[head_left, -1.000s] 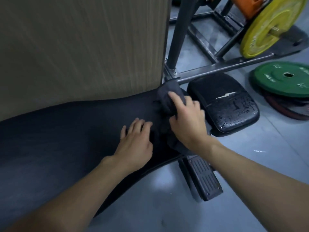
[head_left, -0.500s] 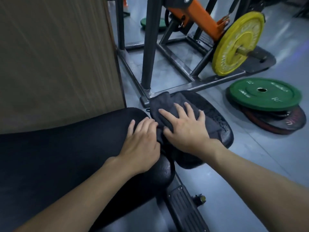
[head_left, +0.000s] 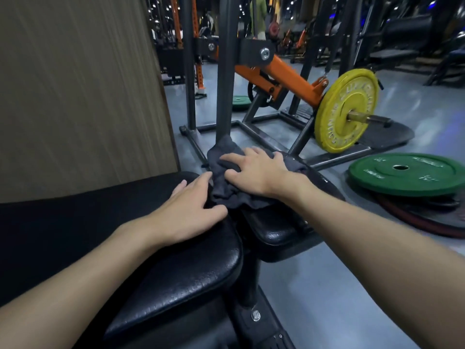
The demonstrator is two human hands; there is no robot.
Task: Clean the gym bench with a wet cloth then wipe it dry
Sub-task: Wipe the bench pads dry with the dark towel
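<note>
The dark grey crumpled cloth (head_left: 226, 193) lies on the far end of the small black leather seat pad (head_left: 276, 230) of the black gym bench (head_left: 75, 222). It sits just right of the big black leather back pad (head_left: 188, 273). I cannot tell if the cloth is wet or dry, so I cannot tell if this is the washing part or the drying part.

To do this wipe well, I think the cloth should stay flat under the palm. It should go in long, slow strokes from far to near. The edges of the seat need a rub too, and so does the dark gap between the two pads.

The right hand (head_left: 254, 172) reaches far out with a straight arm. It lies open on top of the cloth, fingers spread, pressing down. The left hand (head_left: 191, 210) lies open and flat on the far end of the back pad. Its fingertips touch the left edge of the cloth. It looks like it steadies the person.
</note>
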